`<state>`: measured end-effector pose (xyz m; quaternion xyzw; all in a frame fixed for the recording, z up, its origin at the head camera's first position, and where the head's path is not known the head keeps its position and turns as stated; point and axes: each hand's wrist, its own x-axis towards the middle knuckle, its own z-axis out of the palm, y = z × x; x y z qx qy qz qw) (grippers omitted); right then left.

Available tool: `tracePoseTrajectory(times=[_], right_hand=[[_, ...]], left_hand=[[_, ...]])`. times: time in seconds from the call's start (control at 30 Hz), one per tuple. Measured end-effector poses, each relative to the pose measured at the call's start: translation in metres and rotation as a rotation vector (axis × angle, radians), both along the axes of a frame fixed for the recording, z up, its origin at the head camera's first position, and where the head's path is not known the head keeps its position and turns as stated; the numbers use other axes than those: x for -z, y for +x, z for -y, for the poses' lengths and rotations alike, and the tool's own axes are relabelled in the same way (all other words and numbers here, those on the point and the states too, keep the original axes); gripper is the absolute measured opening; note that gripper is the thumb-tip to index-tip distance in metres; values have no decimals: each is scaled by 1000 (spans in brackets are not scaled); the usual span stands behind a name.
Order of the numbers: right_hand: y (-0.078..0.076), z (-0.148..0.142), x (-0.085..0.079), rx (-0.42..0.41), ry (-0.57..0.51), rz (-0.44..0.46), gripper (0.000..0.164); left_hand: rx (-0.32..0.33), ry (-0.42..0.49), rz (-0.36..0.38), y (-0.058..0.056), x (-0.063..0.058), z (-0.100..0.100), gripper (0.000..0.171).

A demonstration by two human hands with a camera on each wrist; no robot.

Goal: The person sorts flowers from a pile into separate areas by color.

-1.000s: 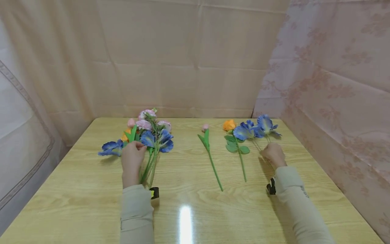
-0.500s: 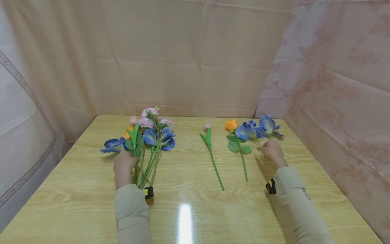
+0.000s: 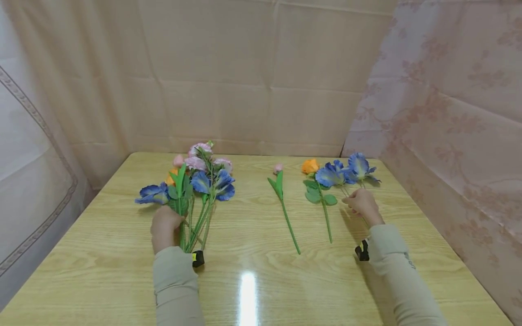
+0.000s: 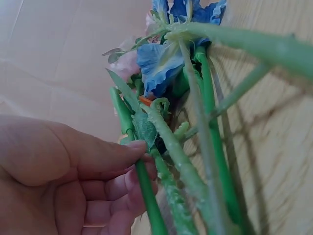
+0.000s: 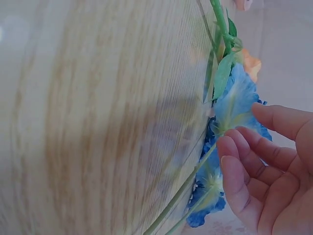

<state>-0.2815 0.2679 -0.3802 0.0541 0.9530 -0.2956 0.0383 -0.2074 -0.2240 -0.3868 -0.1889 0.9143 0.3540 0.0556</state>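
One left hand (image 3: 165, 224) clamped on a green stem (image 4: 148, 196), right hand (image 3: 364, 206) relaxed and ajar

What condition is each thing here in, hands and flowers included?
Left hand: pinching a green stem.
Mixed flower bunch: loosely gathered, stems crossing.
Two blue flowers: blooms overlapping in the head view.
Right hand: half-curled by the blue flowers' stems; contact unclear.
Orange flower: lying beside the blue pair.
Pink tulip: lying alone.
Table: flat, reflecting bright light.

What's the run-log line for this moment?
left hand pinches green stem | right hand near blue flowers, thumb and fingers apart | single pink tulip lies between hands
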Motion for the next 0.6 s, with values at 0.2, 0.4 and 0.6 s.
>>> tracePoseTrajectory(times=[0.2, 0.4, 0.6], right_hand=[[1, 2, 1, -15, -25, -14, 27], [1, 6, -1, -28, -21, -20, 26], [4, 17, -5, -42, -19, -34, 28]], left_hand=[[-16, -38, -38, 1, -4, 3, 35], [-42, -92, -160, 2, -12, -1, 25], [-42, -98, -280, -2, -23, -19, 44]])
